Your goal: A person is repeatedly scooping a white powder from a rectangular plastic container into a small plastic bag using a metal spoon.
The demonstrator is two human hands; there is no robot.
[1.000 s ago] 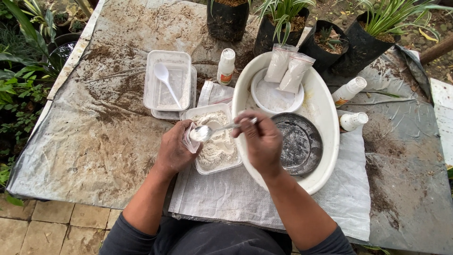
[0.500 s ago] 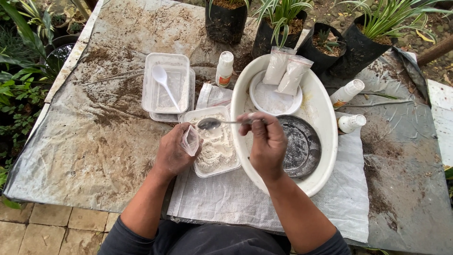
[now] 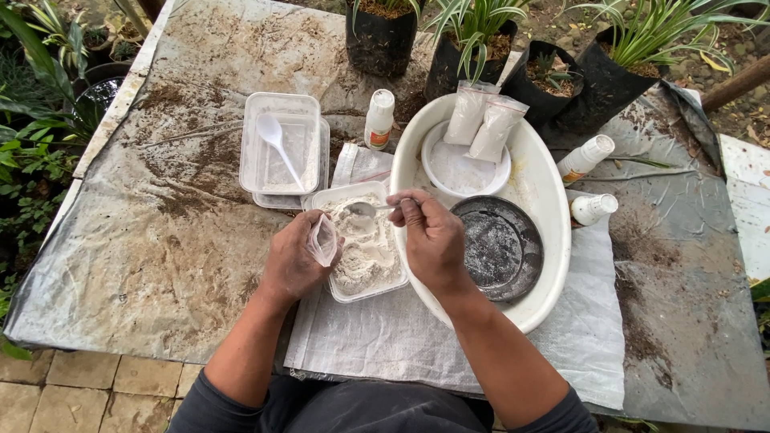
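Note:
My left hand (image 3: 293, 263) pinches a small clear plastic bag (image 3: 324, 239) held open beside a square plastic container of white powder (image 3: 365, 255). My right hand (image 3: 431, 238) grips a metal spoon (image 3: 365, 209) whose bowl hovers low over the powder at the container's far end. Both hands are dusted with powder. The container rests on a white woven sack (image 3: 417, 337) on the table.
A large white oval basin (image 3: 545, 200) at right holds a dark round dish (image 3: 499, 248), a white bowl and two filled powder bags (image 3: 485, 120). Stacked clear trays with a white plastic spoon (image 3: 277, 148) sit behind. Small white bottles (image 3: 378, 119) and potted plants (image 3: 381, 36) line the far edge.
My right hand has swung the spoon from the little bag's mouth away to the far end of the powder container and lowered it. My left hand keeps holding the bag.

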